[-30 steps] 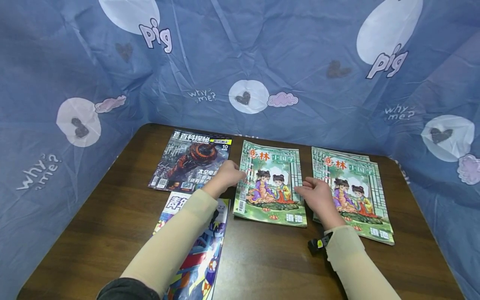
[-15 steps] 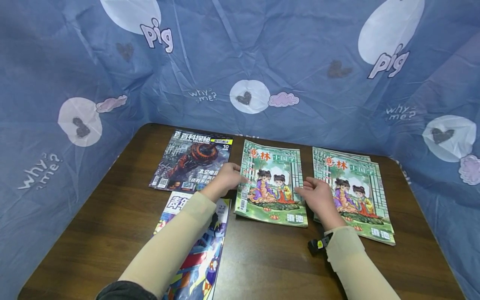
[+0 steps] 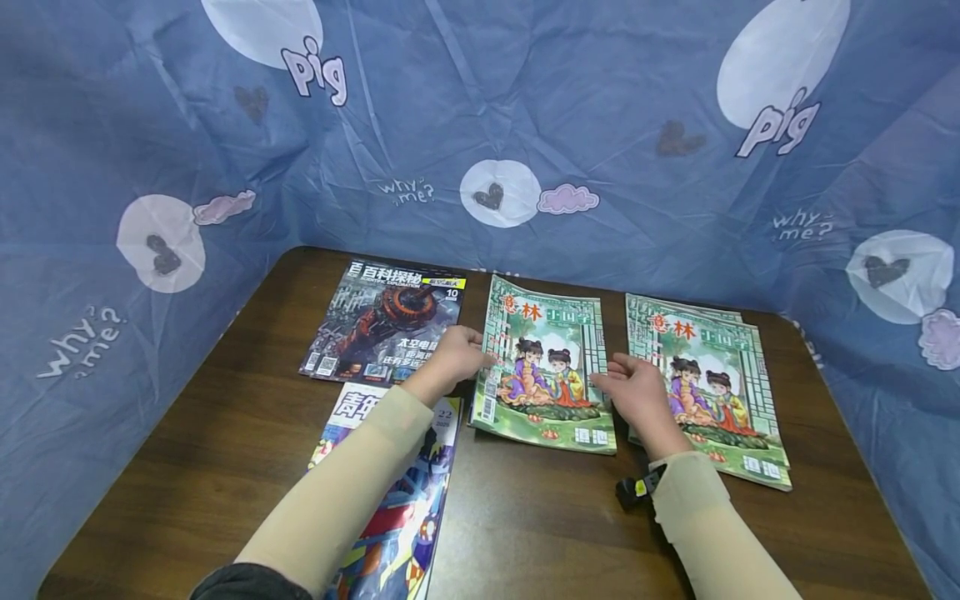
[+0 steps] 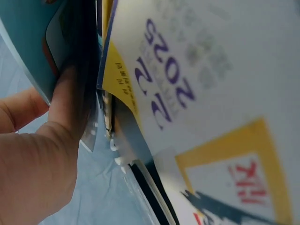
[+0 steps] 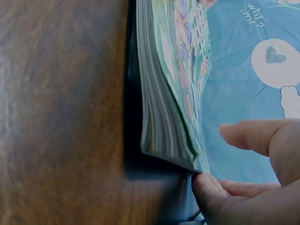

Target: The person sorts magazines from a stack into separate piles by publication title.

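Note:
In the head view a green magazine (image 3: pixel 551 375) lies mid-table, its left edge slightly raised. My left hand (image 3: pixel 459 354) grips that edge; in the left wrist view the digits of this hand (image 4: pixel 37 154) lie on both sides of it. My right hand (image 3: pixel 637 396) is at the magazine's right edge. From the right wrist, fingertips (image 5: pixel 204 187) touch the edge of the thick magazine (image 5: pixel 173 93), while the thumb (image 5: pixel 243 133) stands apart above the cover. Beyond the right hand lie green magazines (image 3: pixel 712 392) with the same cover, overlapping.
Dark magazines (image 3: pixel 382 321) with a red ring lie at the back left. A colourful magazine (image 3: pixel 405 517) is partly under the left forearm, nearer the front. The wooden table (image 3: pixel 532 533) meets a blue printed cloth (image 3: pixel 420 125) behind and at both sides.
The left edge of the middle green magazine has risen slightly, with my left hand at it. My right hand has hardly moved.

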Tool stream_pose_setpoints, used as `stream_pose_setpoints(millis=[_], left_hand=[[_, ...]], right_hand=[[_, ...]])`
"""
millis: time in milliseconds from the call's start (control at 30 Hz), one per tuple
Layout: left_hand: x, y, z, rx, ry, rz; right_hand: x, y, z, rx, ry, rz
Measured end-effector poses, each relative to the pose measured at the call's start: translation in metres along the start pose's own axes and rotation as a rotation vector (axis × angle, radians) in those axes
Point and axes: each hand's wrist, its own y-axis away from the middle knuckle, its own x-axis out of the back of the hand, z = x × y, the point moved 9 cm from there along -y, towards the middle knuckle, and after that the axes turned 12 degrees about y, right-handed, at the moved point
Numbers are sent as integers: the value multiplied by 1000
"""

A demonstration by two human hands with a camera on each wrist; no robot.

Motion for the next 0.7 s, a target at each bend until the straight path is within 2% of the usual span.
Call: stream_pose_setpoints(millis=[433, 700], left_hand=[[-4, 3, -5, 52, 137, -24], [-3, 3, -4, 51, 137, 0]], right_hand=[[1, 2, -2, -12, -25, 7], [1, 3, 0, -15, -27, 9]])
